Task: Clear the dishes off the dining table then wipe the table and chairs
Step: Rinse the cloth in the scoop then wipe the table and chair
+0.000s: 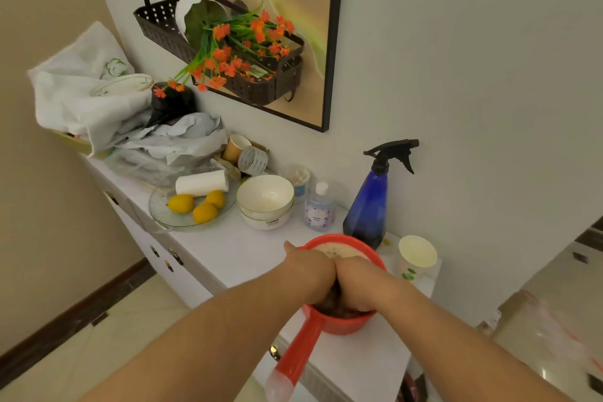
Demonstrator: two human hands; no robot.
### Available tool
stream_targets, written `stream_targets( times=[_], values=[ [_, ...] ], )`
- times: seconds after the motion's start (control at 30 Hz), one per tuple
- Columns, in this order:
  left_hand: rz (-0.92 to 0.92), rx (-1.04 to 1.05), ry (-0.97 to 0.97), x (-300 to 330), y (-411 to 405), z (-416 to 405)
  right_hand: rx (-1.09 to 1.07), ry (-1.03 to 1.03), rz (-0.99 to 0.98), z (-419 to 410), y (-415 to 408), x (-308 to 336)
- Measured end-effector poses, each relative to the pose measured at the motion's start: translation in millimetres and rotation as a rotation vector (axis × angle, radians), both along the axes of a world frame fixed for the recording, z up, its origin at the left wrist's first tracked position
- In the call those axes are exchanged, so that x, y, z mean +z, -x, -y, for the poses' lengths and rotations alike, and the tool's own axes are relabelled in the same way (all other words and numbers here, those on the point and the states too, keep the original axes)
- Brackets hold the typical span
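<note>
A red plastic ladle-shaped basin (370, 253) with a long handle (300, 352) stands on the white sideboard (228, 251). Both of my hands are down inside it. My left hand (313, 266) and my right hand (355, 284) are pressed together around a dark wet cloth (336, 307), of which only a small bit shows between and under them. The fingers are hidden in the basin. Stacked white bowls (265, 201) stand on the sideboard behind the basin.
A blue spray bottle (368, 206) and a white paper cup (416, 256) stand right behind the basin. A clear bottle (319, 207), a glass plate with lemons (195, 202), a paper roll, cups and crumpled bags crowd the left. The wall is close.
</note>
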State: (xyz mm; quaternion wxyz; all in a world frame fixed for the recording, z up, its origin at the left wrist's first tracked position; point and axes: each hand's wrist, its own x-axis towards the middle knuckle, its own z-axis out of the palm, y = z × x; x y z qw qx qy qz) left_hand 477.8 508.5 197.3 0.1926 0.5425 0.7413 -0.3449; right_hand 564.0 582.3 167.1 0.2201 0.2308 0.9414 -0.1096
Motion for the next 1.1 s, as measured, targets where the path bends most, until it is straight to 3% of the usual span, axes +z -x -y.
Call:
stream_targets(
  times=[0.07,0.13,0.2,0.4,0.53,0.97,1.1],
  values=[
    [0.045,-0.002,-0.073,6.9,-1.4,3.5,-0.013,-0.002,-0.029,-0.8,-4.2,0.3],
    [0.012,-0.038,0.037,14.8,-6.3,8.8,-0.021,0.002,-0.060,4.3,-8.4,7.9],
    [-0.010,-0.083,0.000,21.5,-9.8,12.3,-0.029,0.056,-0.118,10.9,-14.7,19.0],
    [0.206,0.004,-0.461,46.3,-1.3,35.4,-0.196,0.084,-0.339,17.4,-32.7,58.5],
    [0.416,0.166,-0.613,85.7,7.0,42.2,-0.331,0.120,-0.562,11.5,-38.4,102.4],
    [0.507,0.221,-0.783,123.0,10.7,43.3,-0.574,0.320,-1.103,21.1,-35.7,219.2],
    [0.545,0.242,-0.823,119.1,10.0,47.3,-0.621,0.361,-1.184,24.0,-40.5,240.9]
  ],
)
